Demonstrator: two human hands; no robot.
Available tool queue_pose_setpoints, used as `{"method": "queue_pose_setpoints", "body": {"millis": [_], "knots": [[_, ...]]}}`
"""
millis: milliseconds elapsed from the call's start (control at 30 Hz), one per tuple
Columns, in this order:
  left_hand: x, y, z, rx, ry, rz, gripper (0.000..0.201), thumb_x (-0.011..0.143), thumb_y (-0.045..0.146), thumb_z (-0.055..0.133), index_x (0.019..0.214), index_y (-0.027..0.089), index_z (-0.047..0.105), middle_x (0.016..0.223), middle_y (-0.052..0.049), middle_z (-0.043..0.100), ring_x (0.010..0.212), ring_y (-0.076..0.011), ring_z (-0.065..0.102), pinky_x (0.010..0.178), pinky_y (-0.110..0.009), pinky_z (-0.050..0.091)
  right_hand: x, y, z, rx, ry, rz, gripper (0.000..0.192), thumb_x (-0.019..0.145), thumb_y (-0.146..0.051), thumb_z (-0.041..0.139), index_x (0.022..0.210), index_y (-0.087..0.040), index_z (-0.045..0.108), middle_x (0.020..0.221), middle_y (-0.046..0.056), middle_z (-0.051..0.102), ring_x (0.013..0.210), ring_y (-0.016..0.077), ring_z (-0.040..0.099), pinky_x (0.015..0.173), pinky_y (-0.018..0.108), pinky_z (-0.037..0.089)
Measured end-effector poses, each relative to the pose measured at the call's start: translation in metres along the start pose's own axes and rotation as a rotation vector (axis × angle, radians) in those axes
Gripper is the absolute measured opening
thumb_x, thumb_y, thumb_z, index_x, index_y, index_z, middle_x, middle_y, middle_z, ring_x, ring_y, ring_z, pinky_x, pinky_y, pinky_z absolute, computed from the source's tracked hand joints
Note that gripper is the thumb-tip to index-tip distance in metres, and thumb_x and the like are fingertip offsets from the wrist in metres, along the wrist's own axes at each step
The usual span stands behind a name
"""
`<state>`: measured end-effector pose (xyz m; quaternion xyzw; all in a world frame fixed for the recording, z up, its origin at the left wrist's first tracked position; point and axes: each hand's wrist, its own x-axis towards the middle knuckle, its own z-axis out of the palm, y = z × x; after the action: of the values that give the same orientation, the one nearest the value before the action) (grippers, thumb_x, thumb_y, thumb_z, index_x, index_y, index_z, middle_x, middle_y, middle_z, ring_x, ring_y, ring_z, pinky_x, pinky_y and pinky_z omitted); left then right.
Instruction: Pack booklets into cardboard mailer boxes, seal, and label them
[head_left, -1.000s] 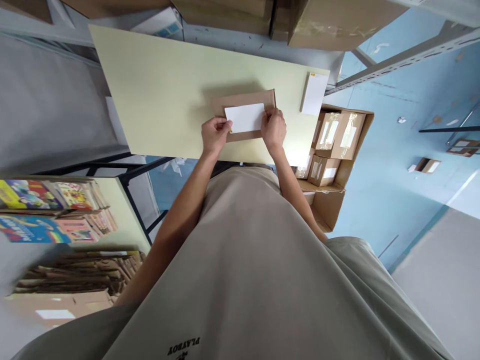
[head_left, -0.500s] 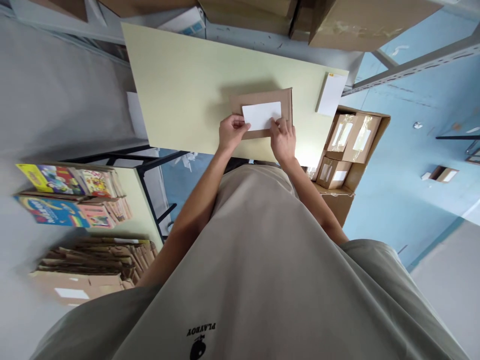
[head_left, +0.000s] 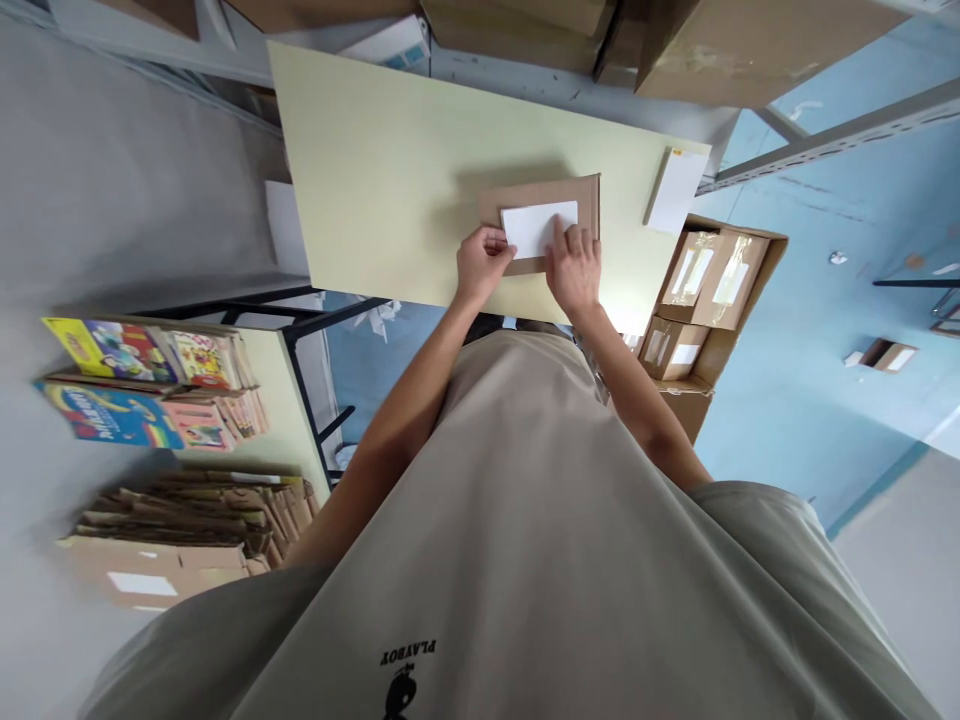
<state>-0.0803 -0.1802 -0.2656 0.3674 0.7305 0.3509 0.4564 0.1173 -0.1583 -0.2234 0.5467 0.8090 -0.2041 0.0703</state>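
A small flat cardboard box [head_left: 590, 190] lies on the pale yellow tabletop, with a white label [head_left: 531, 232] on its upper face. At the label's lower left corner is my left hand [head_left: 482, 262], its thumb and curled fingers pinched together on that corner. My right hand [head_left: 576, 268] rests over the lower right of the box. Its index finger stretches out onto the label and presses it, while the other fingers bend beside it. Nothing is gripped in the right hand. The fingertips cover parts of the label's edge.
The yellow tabletop [head_left: 375, 170] carries a white pad [head_left: 676, 190] at its right end. An open carton [head_left: 750, 330] of taped boxes stands beside it. Large cartons [head_left: 517, 35] line the back. Children's books [head_left: 120, 410] and folded cardboard [head_left: 187, 520] lie to the left.
My right index finger has moved up and inward over the label, and the right hand has flattened. My left hand keeps to the same corner. The whole view has shifted slightly.
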Motion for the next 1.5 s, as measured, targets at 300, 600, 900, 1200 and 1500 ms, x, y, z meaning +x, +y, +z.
{"method": "queue_pose_setpoints", "body": {"millis": [300, 600, 900, 1200, 1500], "knots": [[-0.004, 0.009, -0.001, -0.056, 0.015, 0.015, 0.039, 0.087, 0.021, 0.098, 0.118, 0.026, 0.075, 0.096, -0.001, 0.081, 0.106, -0.0243, 0.085, 0.105, -0.040, 0.070, 0.013, -0.023, -0.006, 0.062, -0.077, -0.125, 0.066, 0.125, -0.037, 0.036, 0.187, -0.016, 0.046, 0.159, 0.027, 0.065, 0.149, 0.0454, 0.058, 0.126, 0.067, 0.048], [-0.005, 0.000, 0.001, -0.082, 0.003, -0.001, 0.042, 0.085, 0.013, 0.098, 0.114, 0.027, 0.072, 0.097, 0.000, 0.081, 0.105, -0.0240, 0.085, 0.106, -0.043, 0.069, 0.004, -0.027, -0.001, 0.073, -0.034, -0.042, 0.064, 0.125, -0.044, 0.039, 0.184, -0.022, 0.053, 0.151, 0.025, 0.066, 0.145, 0.0454, 0.061, 0.120, 0.065, 0.053], [-0.003, 0.000, 0.001, -0.132, -0.004, -0.003, 0.041, 0.084, 0.014, 0.096, 0.116, 0.027, 0.073, 0.094, -0.001, 0.083, 0.102, -0.0243, 0.086, 0.103, -0.041, 0.070, -0.030, -0.023, 0.002, 0.055, -0.102, -0.140, 0.060, 0.120, -0.028, 0.044, 0.177, -0.025, 0.062, 0.160, 0.022, 0.067, 0.146, 0.0423, 0.059, 0.126, 0.066, 0.049], [-0.006, 0.006, -0.002, -0.120, -0.019, 0.022, 0.037, 0.087, 0.023, 0.100, 0.111, 0.028, 0.073, 0.095, -0.002, 0.083, 0.106, -0.0268, 0.087, 0.101, -0.043, 0.070, -0.017, -0.025, -0.005, 0.077, -0.092, -0.147, 0.057, 0.123, -0.033, 0.041, 0.175, -0.022, 0.063, 0.153, 0.023, 0.070, 0.145, 0.0432, 0.059, 0.124, 0.066, 0.050], [-0.008, 0.006, -0.004, -0.060, 0.035, -0.006, 0.035, 0.089, 0.024, 0.100, 0.103, 0.029, 0.068, 0.090, -0.001, 0.082, 0.101, -0.0273, 0.086, 0.099, -0.044, 0.068, 0.032, -0.038, 0.001, 0.075, -0.028, -0.106, 0.060, 0.125, -0.042, 0.052, 0.181, -0.020, 0.057, 0.148, 0.024, 0.067, 0.147, 0.0466, 0.058, 0.124, 0.071, 0.048]]}}
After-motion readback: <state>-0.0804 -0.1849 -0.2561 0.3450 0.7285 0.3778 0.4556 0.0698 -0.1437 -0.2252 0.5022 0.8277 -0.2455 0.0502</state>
